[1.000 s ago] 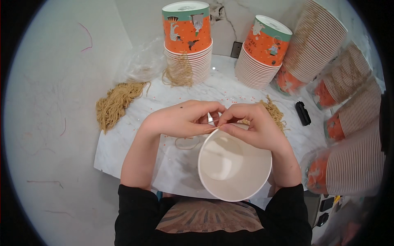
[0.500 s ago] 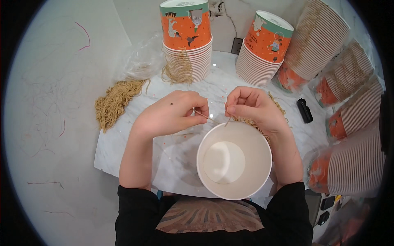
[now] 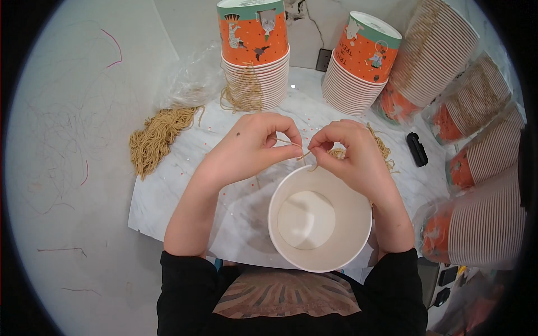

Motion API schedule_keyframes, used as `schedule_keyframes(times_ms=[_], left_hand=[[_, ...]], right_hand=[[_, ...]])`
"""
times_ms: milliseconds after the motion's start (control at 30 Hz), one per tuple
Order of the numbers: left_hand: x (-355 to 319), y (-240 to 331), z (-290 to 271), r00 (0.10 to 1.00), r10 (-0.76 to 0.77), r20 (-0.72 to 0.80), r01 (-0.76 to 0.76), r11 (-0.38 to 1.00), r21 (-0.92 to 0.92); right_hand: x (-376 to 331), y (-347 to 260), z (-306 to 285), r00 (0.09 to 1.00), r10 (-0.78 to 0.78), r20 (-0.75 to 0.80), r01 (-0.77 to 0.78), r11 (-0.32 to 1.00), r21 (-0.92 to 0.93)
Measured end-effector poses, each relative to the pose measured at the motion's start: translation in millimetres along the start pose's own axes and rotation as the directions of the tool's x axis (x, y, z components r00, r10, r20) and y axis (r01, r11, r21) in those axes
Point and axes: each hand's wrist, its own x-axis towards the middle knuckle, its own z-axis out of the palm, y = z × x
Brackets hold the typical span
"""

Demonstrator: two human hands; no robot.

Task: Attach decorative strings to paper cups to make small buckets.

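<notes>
My left hand (image 3: pixel 260 143) pinches a thin tan cord (image 3: pixel 287 141) between thumb and forefinger. My right hand (image 3: pixel 348 154) pinches another part of it, and the fingertips of both hands nearly meet. Just below them the cord passes the far rim of a paper bucket (image 3: pixel 320 264), whose white inside faces up. The bucket stands near my body, and my right wrist hangs over its right side. Whether the cord runs through the bucket's wall cannot be made out. More tan cord (image 3: pixel 380 147) lies behind my right hand, partly hidden.
A bundle of tan cords (image 3: pixel 159 137) lies at the left beside a clear plastic bag (image 3: pixel 196 78). Upside-down orange and green bucket stacks (image 3: pixel 255 42) (image 3: pixel 367 50) stand at the back. Bagged bucket stacks (image 3: pixel 482 218) line the right, near a small black object (image 3: pixel 416 149).
My left hand has moved right, toward my right hand. The cord ends that were apart now meet between my fingertips. The bucket has stayed almost in place.
</notes>
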Motion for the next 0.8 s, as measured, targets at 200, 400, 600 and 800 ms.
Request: schedule_keyframes(times_ms=[200,400,600,800], left_hand=[[5.9,-7.5,11.7,0.994,-0.076,0.083,0.101,0.93,-0.354],[6.3,-10.7,13.6,0.988,-0.094,0.12,0.14,0.867,-0.478],[7.1,-12.1,8.8,0.96,-0.135,0.244,0.236,0.861,-0.45],[7.7,-11.7,10.6,0.975,-0.1,0.196,0.187,0.848,-0.497]], right_hand=[[-3.2,-0.1,0.3,1.0,0.006,-0.007,-0.006,0.999,0.043],[-2.3,-3.0,-1.5,0.998,0.028,0.051,-0.032,0.997,0.075],[-3.3,-5.5,1.0,0.999,0.032,0.037,-0.04,0.968,0.249],[-7.1,-15.1,-5.2,0.997,-0.04,0.073,0.03,0.99,0.14]])
